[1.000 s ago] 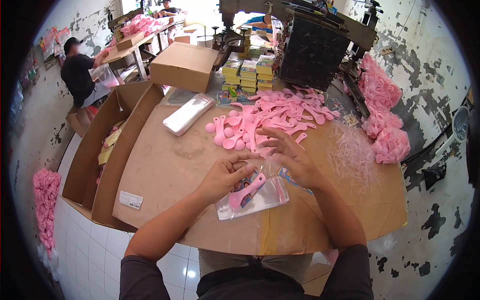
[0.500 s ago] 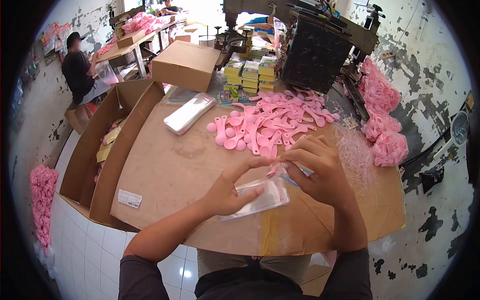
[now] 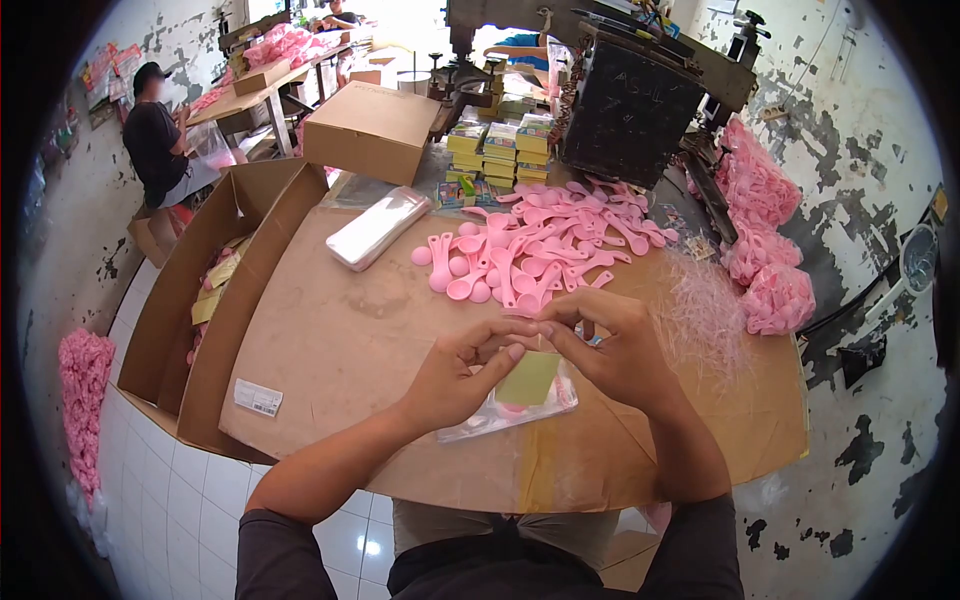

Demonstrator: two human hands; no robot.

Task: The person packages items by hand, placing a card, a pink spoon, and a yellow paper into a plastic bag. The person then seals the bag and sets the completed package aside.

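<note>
My left hand [image 3: 455, 370] and my right hand [image 3: 610, 345] meet over the cardboard-covered table, fingertips pinched together. Between them hangs a clear plastic bag, its top edge at my fingers. A yellow-green card [image 3: 528, 379] shows in or behind the bag, with a bit of pink at its lower end. Below lies a stack of clear plastic bags [image 3: 480, 428]. Just beyond my hands spreads a pile of pink plastic scoops [image 3: 545, 240].
Another bag stack [image 3: 378, 228] lies at the back left, near a closed carton [image 3: 370, 130]. Card stacks [image 3: 500, 150] stand behind the scoops, beside a black machine [image 3: 630, 105]. A large open box [image 3: 225, 300] borders the left. A co-worker [image 3: 155, 140] sits far left.
Both hands have drawn together at the bag's top, the right one lower and nearer. The yellow-green card face now shows below my fingers.
</note>
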